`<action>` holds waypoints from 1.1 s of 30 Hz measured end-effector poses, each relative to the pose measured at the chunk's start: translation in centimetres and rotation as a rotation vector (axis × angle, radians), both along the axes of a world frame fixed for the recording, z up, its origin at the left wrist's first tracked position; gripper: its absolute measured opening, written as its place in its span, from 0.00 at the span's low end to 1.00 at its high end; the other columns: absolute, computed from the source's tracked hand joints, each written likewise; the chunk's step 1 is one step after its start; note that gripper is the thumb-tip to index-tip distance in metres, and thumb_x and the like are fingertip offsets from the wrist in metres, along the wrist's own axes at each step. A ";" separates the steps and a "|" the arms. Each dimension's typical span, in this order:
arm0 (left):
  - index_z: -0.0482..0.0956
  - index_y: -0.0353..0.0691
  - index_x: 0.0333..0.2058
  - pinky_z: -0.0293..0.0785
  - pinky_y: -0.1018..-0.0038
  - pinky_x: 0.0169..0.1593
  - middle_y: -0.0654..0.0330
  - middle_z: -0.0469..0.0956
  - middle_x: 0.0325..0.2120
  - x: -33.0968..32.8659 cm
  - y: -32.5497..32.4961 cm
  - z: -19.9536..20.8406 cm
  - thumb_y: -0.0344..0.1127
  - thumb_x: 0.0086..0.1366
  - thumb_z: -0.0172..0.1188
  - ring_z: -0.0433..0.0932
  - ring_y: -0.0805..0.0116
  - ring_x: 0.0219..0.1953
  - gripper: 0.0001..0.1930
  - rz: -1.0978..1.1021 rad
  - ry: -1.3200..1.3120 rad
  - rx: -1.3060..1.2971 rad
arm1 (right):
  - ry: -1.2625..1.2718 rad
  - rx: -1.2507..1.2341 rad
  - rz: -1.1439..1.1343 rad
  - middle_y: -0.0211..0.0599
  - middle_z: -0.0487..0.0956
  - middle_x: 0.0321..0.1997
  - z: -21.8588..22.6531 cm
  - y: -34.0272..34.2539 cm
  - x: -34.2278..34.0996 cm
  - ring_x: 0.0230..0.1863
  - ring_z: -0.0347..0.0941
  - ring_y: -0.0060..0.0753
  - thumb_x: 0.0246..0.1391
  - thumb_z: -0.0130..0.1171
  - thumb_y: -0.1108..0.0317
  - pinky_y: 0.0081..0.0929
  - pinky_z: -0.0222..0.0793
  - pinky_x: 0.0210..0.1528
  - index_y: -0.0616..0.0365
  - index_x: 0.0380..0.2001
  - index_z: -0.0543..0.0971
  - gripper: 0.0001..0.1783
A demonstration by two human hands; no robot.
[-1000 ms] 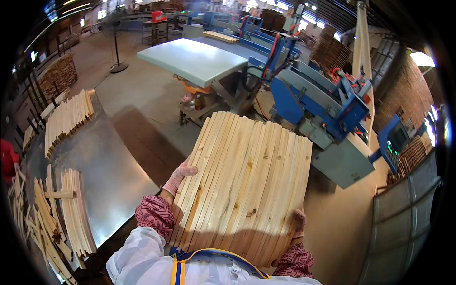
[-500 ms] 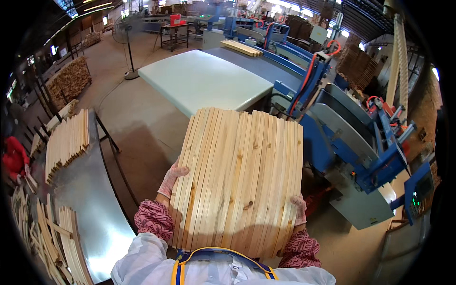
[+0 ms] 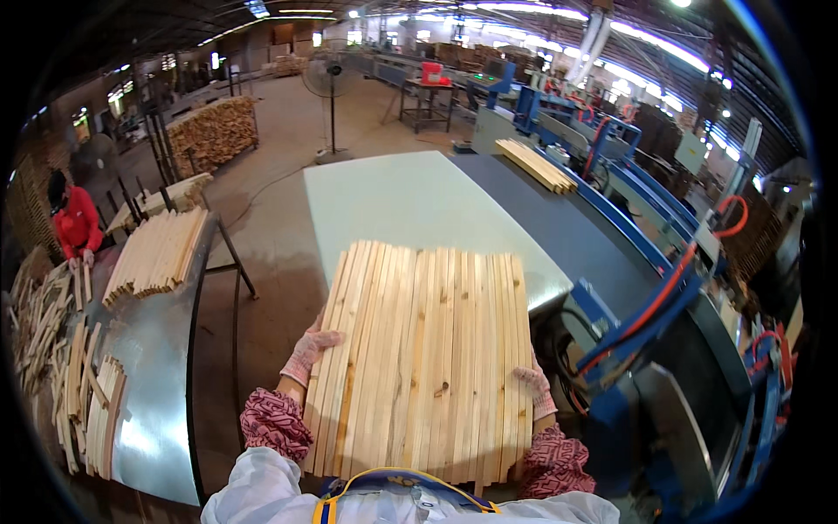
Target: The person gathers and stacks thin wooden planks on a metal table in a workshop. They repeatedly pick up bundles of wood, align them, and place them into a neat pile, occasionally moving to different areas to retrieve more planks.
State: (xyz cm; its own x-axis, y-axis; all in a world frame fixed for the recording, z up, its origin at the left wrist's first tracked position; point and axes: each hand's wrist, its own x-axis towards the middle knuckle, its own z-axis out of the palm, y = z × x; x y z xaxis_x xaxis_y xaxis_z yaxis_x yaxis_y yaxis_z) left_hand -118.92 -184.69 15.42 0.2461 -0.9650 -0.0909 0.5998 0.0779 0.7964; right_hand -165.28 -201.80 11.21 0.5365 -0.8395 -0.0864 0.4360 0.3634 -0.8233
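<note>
Between my two gloved hands is a wide bundle of pale wooden strips (image 3: 428, 358), lying side by side and held against my front. My left hand (image 3: 312, 351) presses on the bundle's left side, its thumb over the top edge. On the opposite side my right hand (image 3: 536, 386) grips in the same way, fingertips showing at the edge. The fingers underneath are hidden. The bundle's far end overlaps the near part of a pale table top (image 3: 410, 205) in view; whether it touches cannot be made out.
On the left, a metal table (image 3: 161, 384) bears stacked strips (image 3: 157, 253) and loose pieces (image 3: 78, 375). A co-worker in red (image 3: 77, 218) handles strips there. Blue machinery (image 3: 646, 323) stands close at right. More strips (image 3: 537, 166) lie on the dark table (image 3: 515, 201). A fan (image 3: 332, 105) stands beyond.
My view has turned to the right and lifted, and the pale table top now appears nearer, straight ahead behind the bundle. Both hands keep their hold on the strips.
</note>
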 end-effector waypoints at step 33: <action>0.71 0.50 0.61 0.73 0.59 0.55 0.50 0.77 0.53 -19.1 29.5 -12.0 0.55 0.65 0.50 0.76 0.49 0.54 0.28 0.073 -1.130 0.817 | 1.035 -1.575 -0.097 0.48 0.71 0.63 7.0 -1.0 31.1 0.63 0.69 0.44 0.59 0.58 0.59 0.34 0.64 0.64 0.58 0.68 0.62 0.36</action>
